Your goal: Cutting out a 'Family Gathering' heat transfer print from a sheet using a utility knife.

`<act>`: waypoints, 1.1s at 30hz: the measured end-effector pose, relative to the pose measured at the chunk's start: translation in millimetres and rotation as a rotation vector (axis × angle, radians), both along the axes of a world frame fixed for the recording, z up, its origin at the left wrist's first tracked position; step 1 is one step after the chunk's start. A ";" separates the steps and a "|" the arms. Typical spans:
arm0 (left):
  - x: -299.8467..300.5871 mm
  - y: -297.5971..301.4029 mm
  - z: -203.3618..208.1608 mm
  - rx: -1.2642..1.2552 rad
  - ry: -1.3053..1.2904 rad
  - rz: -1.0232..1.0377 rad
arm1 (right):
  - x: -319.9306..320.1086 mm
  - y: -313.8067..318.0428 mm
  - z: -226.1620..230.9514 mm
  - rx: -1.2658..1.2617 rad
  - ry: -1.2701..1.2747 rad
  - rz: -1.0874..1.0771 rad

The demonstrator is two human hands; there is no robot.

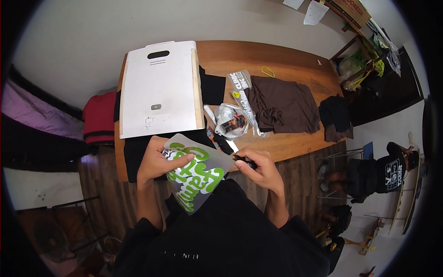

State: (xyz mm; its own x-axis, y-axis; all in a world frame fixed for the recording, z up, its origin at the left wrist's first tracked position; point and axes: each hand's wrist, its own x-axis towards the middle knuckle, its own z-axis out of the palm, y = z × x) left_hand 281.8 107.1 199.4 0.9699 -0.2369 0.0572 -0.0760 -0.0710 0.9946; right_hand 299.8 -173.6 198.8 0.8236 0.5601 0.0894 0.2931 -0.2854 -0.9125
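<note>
My left hand (159, 160) is closed on a translucent film sheet (217, 161) with large green and white lettering, its thumb lying across the front. The sheet is tilted and curved, held above my lap near the table's front edge. In my right hand (263, 171) is a small black-handled tool (247, 161), gripped at the sheet's right corner. Fingers hide most of the tool, so its exact kind cannot be told. Just beyond my hands, a white plastic bag (224, 113) with a dark item in it lies on the table.
A large white panel with a handle slot (161, 92) lies on black cloth on the wooden table (258, 53). Right of it are printed clear packaging (244, 101), folded brown fabric (286, 104) and dark folded cloth (335, 115). Another person (383, 168) sits at the right.
</note>
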 end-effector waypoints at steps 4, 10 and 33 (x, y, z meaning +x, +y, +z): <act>-1.4 -0.3 -1.3 -0.018 0.004 0.014 | -0.6 -1.3 -1.7 0.019 0.025 0.010; -3.9 -0.8 -0.8 -0.019 0.020 0.018 | -2.8 -1.1 -1.1 0.022 -0.005 0.002; -7.6 -2.8 1.4 -0.003 0.001 0.009 | -3.9 -1.2 -0.1 0.003 -0.008 0.002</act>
State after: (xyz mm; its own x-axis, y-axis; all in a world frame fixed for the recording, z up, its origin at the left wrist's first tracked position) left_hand 274.2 104.4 200.8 0.9721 -0.2275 0.0570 -0.0745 -0.0690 0.9948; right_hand 295.9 -174.8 198.7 0.8216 0.5617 0.0977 0.3011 -0.2820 -0.9109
